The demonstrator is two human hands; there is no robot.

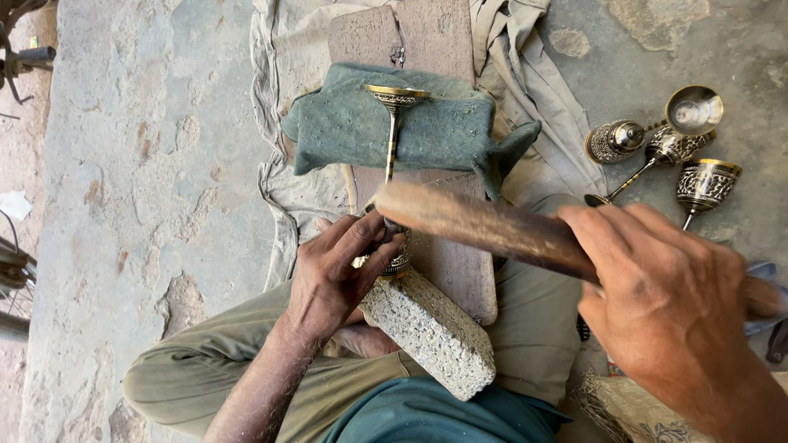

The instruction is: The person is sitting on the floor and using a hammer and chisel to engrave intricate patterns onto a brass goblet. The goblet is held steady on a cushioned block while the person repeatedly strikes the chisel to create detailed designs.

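My left hand (336,267) grips the engraved cup end of a brass goblet (392,135) and pins it on a speckled stone block (431,332). The goblet lies lengthwise, its thin stem and round foot resting on a folded green cloth (345,123). My right hand (665,299) holds a thick wooden stick (484,226) whose rounded end hovers just above my left fingers and the cup. A small dark tool seems to sit between my left fingers, but it is too hidden to tell.
A wooden plank (460,271) lies under the block and cloth, on a pale sheet (287,189) spread over the stone floor. Several finished engraved brass goblets (706,182) lie at the right. My crossed legs in olive trousers (213,361) fill the bottom.
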